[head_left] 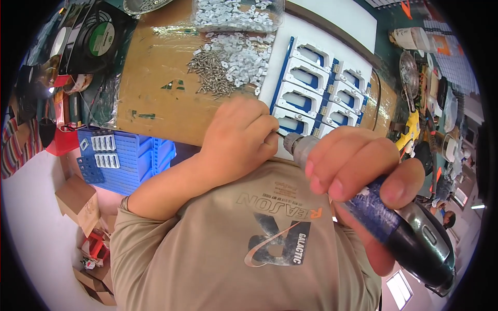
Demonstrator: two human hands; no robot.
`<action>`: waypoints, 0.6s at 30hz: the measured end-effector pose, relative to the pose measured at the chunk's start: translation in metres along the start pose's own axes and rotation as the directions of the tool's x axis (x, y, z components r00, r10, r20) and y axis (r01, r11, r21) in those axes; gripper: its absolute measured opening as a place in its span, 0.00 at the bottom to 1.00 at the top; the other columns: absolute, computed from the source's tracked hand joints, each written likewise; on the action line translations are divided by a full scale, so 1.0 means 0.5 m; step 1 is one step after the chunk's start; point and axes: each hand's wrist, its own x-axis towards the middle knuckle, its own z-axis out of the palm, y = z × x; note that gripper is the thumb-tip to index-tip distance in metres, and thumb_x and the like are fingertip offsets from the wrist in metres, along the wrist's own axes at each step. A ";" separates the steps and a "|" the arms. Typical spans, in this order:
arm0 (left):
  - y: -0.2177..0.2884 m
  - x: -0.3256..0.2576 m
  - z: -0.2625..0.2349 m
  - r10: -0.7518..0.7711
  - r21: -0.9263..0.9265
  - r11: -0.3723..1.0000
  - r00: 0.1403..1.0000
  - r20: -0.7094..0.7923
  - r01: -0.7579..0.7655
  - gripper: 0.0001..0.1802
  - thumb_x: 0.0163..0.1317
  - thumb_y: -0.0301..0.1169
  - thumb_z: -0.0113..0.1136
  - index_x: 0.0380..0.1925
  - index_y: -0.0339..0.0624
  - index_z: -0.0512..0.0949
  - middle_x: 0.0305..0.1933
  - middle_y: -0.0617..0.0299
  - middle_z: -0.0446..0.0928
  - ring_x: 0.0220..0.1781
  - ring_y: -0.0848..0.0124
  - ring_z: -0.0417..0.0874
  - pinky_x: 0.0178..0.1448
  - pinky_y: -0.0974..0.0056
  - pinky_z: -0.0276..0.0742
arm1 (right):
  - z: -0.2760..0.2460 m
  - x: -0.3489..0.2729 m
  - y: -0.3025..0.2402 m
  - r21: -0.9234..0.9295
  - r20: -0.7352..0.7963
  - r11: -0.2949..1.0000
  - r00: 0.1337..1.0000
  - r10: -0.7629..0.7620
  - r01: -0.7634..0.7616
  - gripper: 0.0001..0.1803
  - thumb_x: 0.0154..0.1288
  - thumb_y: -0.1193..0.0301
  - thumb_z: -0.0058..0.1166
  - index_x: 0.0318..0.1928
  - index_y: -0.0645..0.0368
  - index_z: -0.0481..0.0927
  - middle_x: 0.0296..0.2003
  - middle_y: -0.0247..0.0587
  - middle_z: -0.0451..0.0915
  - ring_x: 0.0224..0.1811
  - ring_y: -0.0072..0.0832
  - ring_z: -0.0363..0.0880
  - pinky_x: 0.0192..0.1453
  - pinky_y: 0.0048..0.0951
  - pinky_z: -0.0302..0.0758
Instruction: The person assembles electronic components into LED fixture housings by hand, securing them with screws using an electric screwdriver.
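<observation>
My right hand (pixel 358 160) is wrapped round a blue-and-black electric screwdriver (pixel 371 207), its metal chuck pointing left toward my other hand. My left hand (pixel 238 127) is closed with the fingers curled at the tip of the tool; whatever they pinch is hidden. Just beyond, a blue fixture (pixel 322 96) holds two rows of white plastic frames (pixel 300 98) with oblong openings. Past my left knuckles lie a heap of small screws (pixel 212 70) and a pile of small white plastic clips (pixel 249 59).
A clear tray (pixel 194 20) of more white clips stands at the back. To the left are a black fan (pixel 93 39) and a blue crate (pixel 127 173) with white parts on it. A yellow-handled tool (pixel 410 129) lies at the right. Another person (pixel 447 217) appears far right.
</observation>
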 end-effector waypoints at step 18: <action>-0.001 0.001 0.000 -0.012 -0.032 0.999 1.000 -0.005 0.012 0.11 0.46 0.24 0.69 0.31 0.45 0.80 0.36 0.62 0.74 0.41 0.58 0.77 0.45 0.54 0.72 | 0.015 0.027 -0.001 -0.160 0.148 0.979 0.977 0.153 -0.129 0.37 0.57 0.43 0.75 0.54 0.54 0.74 0.40 0.47 0.83 0.33 0.40 0.86 0.36 0.40 0.84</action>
